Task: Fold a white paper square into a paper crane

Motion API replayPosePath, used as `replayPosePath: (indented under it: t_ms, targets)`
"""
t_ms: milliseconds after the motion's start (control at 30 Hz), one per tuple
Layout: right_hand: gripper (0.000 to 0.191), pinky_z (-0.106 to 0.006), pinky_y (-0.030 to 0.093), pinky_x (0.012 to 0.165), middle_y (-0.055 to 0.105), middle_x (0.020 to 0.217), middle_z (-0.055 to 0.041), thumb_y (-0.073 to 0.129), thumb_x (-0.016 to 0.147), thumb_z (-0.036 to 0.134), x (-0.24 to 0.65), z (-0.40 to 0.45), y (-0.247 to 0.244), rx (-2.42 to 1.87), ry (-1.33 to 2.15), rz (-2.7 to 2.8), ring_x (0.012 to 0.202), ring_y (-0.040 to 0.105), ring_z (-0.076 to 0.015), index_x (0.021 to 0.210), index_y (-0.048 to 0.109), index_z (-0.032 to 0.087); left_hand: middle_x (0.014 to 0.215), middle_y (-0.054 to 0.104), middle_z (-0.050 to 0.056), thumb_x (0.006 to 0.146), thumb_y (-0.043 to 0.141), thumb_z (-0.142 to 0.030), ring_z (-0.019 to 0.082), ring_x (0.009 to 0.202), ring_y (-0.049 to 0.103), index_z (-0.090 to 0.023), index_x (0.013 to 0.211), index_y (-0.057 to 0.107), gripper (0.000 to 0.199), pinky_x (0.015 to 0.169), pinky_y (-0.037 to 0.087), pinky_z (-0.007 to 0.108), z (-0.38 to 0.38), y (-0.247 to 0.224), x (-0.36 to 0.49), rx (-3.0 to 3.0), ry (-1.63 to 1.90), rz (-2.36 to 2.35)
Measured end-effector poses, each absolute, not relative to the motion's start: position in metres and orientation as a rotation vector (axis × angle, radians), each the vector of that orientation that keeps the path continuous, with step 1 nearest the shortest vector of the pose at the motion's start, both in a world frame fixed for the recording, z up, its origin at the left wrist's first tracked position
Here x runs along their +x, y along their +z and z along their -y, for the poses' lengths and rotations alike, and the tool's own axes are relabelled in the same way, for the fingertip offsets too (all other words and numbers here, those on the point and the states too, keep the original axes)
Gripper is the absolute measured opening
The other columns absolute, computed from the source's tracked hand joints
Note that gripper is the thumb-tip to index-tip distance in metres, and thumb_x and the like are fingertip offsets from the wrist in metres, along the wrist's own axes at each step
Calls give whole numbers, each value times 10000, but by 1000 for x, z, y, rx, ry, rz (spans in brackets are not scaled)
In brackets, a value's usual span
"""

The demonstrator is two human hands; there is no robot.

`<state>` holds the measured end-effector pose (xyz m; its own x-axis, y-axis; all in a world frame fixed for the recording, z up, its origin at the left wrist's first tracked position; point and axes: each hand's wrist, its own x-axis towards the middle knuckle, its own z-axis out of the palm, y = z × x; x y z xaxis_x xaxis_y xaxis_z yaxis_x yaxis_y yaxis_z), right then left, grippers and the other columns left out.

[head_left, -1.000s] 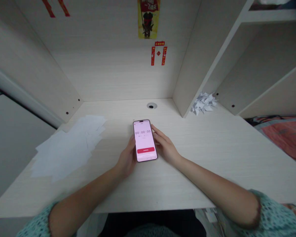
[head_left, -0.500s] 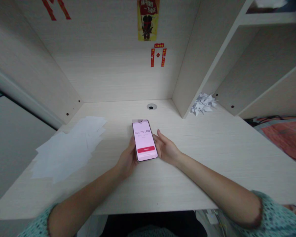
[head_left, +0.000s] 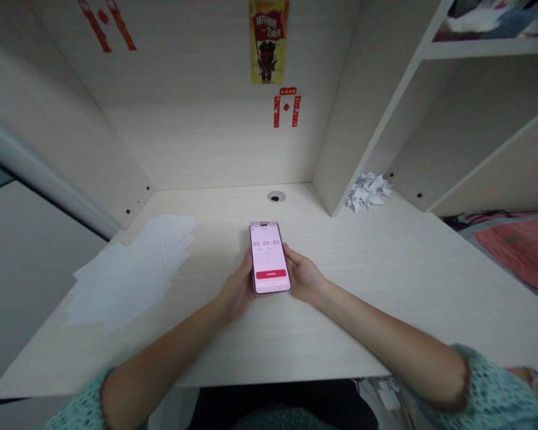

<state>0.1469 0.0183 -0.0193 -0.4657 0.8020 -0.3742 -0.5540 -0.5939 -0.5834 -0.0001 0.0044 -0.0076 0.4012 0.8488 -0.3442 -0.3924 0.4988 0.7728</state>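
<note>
- Lying between the two hands, screen up, the phone (head_left: 270,258) sits near the middle of the desk (head_left: 363,251), its long axis running away from the person, with the far end leaning slightly left.
- The left hand (head_left: 238,291) holds the left long edge, thumb along the side; its other fingers are mostly hidden behind or under the phone.
- The right hand (head_left: 306,278) is at the opposite long edge, its fingers drawn in narrow against the side; how far they reach beneath cannot be told.
- Neither hand is clearly nearer: the phone lies just inward of both. Whether its underside touches the desk or is slightly raised cannot be told.
- Beyond the far short edge is bare desk, then the cable hole (head_left: 276,196) and the back panel (head_left: 197,143).
- Toward the person, bare surface runs from the near short edge to the desk's front.
- On the left, the paper sheets (head_left: 130,275) spread out, apart from the left hand.
- On the right is open surface; farther back, the scraps (head_left: 367,190) lie beside the divider (head_left: 341,161).
</note>
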Motion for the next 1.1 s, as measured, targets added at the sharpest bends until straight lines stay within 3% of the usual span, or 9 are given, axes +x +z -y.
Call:
replayPosePath:
  t_ms: [333,400,500,600,700,767,833,967,1100]
  targets:
    - [401,-352,465,852,720,884,-32,333,923,432,141,-14,-13,-842,2069,452,804,675,-187,1080,593,170,1306,533,77,851,388,-558,288,1167,512,-253,1282,482,536,820,513,397,-3,2,0,685,850,-807]
    - [403,-351,475,827,717,898,-36,337,920,441,144,-18,-9,-848,2049,469,796,672,-187,1068,600,173,1320,518,86,838,381,-587,291,1057,593,-301,1347,392,584,778,524,409,-4,5,-2,722,823,-815]
    - [377,-359,482,794,706,950,-46,372,908,442,165,-30,7,-936,1910,638,811,658,-194,1049,608,185,1398,428,73,808,429,-602,259,806,688,-476,1394,112,678,732,527,443,-4,8,-7,798,796,-801]
    - [353,-360,477,791,697,973,-51,452,875,446,211,-35,35,-1070,1584,1026,842,638,-204,1046,619,187,1470,299,94,826,430,-569,255,849,683,-486,1392,87,667,742,528,411,-4,10,-12,865,797,-768]
    - [412,-400,466,792,705,924,-39,460,848,513,264,-19,60,-1356,1110,1461,820,628,-236,1086,624,219,1466,299,120,833,413,-569,261,876,675,-456,1404,96,662,742,529,403,-3,12,-13,900,785,-761]
    - [449,-436,428,850,695,1003,-53,424,856,536,293,2,64,-1716,659,1629,895,623,-276,1184,582,273,1460,308,128,839,383,-579,265,895,669,-438,1410,101,652,748,527,404,-3,13,-13,911,766,-752]
    - [475,-489,387,881,687,1036,-94,371,882,524,315,22,56,-2073,256,1715,922,624,-310,1276,503,294,1453,322,131,843,377,-576,266,904,665,-427,1413,106,648,756,526,404,-3,13,-12,928,752,-768]
    - [454,-605,213,966,690,1009,-145,321,926,431,348,48,17,-2526,-401,1633,859,650,-292,1339,410,266,1426,365,147,822,421,-578,272,891,666,-400,1418,120,691,754,527,405,-2,13,-10,951,754,-788]
    - [411,-647,128,953,700,915,-149,333,923,398,374,59,-16,-2758,-648,1447,867,642,-295,1281,477,254,1359,453,167,805,438,-594,272,857,674,-372,1424,117,732,742,526,414,-1,15,-7,958,746,-809]
